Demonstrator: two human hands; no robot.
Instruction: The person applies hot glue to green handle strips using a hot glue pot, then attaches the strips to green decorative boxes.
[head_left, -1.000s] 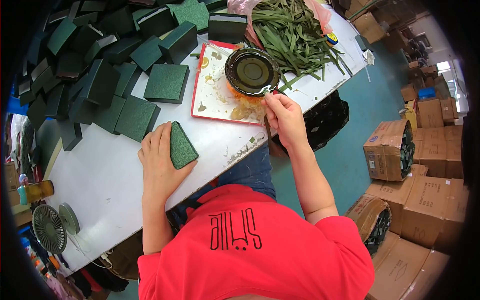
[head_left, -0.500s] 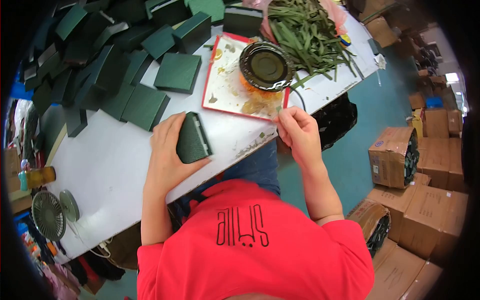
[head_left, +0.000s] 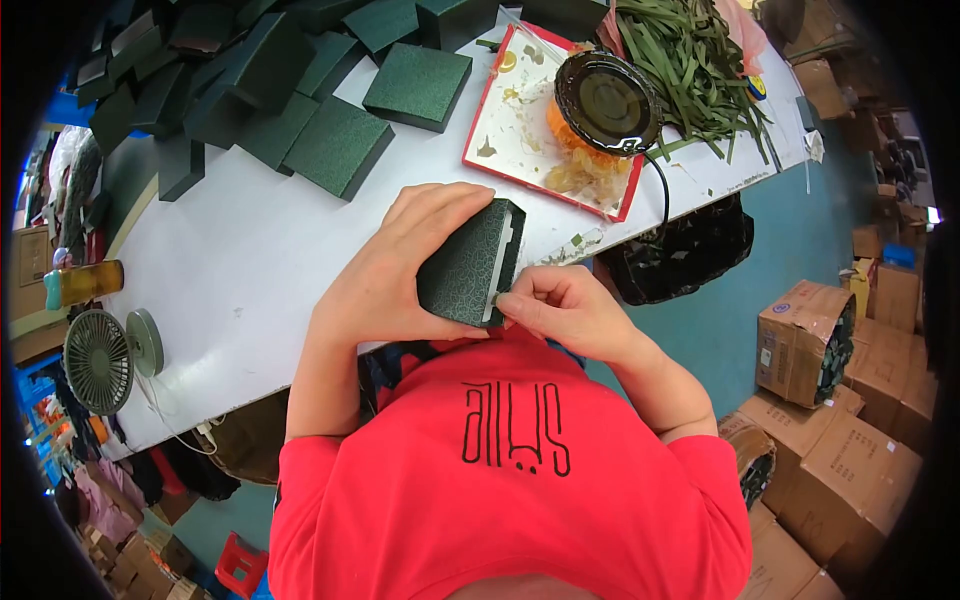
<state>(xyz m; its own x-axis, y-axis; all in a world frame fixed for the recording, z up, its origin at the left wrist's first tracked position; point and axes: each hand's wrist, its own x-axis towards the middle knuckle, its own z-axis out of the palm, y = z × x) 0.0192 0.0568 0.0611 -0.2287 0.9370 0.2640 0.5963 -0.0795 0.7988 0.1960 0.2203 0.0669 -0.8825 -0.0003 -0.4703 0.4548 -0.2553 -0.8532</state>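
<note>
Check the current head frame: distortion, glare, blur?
Head view: strong wide-angle distortion, with rounded black corners; head view: bright glints on the dark dish; head view: left hand, right hand and held green box fairly sharp, small blue object at far right soft.

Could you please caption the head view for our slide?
Left hand holds a dark green patterned rectangular box, right hand at its edge.

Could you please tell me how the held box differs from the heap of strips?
The held box is one angular block; the heap of strips is a tangle of narrow pieces. The left hand grips the held box; no hand touches the heap of strips. Both are green.
</note>
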